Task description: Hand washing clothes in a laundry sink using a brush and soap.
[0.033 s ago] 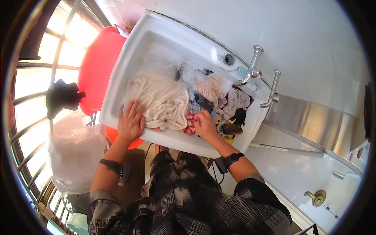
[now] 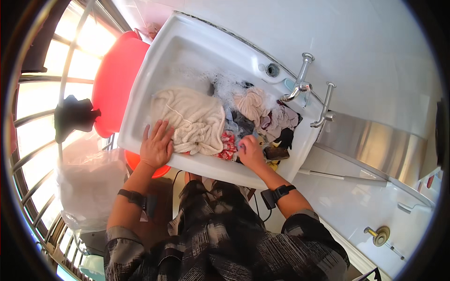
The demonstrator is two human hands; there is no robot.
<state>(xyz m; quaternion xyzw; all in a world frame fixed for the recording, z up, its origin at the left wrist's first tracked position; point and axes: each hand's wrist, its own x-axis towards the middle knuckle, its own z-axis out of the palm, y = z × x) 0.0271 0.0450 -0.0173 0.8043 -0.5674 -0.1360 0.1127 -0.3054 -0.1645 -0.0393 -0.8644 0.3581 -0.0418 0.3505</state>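
Note:
A cream towel-like cloth lies spread and bunched in the left front of the white sink. My left hand, open with its fingers spread, rests flat across the sink's front rim and the towel's edge. Right of the towel is a red and white patterned cloth. My right hand is closed just beside it, over the front of the pile. Something small and bluish shows at its fingertips, but what they grip is hidden. A brown block lies right of that hand.
Wet clothes, including a pink cloth and a greyish-mauve one, fill the right of the sink among suds. A chrome tap overhangs the back right. A red basin stands against the left side.
My right hand has shifted a little to the right, off the red and white cloth, showing more of it. The left hand stays in place.

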